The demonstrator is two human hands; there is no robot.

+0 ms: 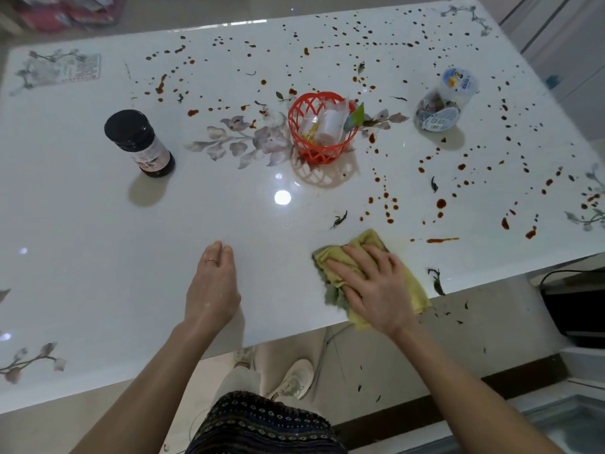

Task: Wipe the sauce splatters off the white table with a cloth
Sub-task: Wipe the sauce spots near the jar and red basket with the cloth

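Right hand spread flat, pressing yellow cloth at near edge of white desk. Left hand empty, fingers loosely curled, resting on desk. Sauce splatters beyond cloth, around red basket.

Bottle left, basket centre, jar right; cloth at near edge of table.
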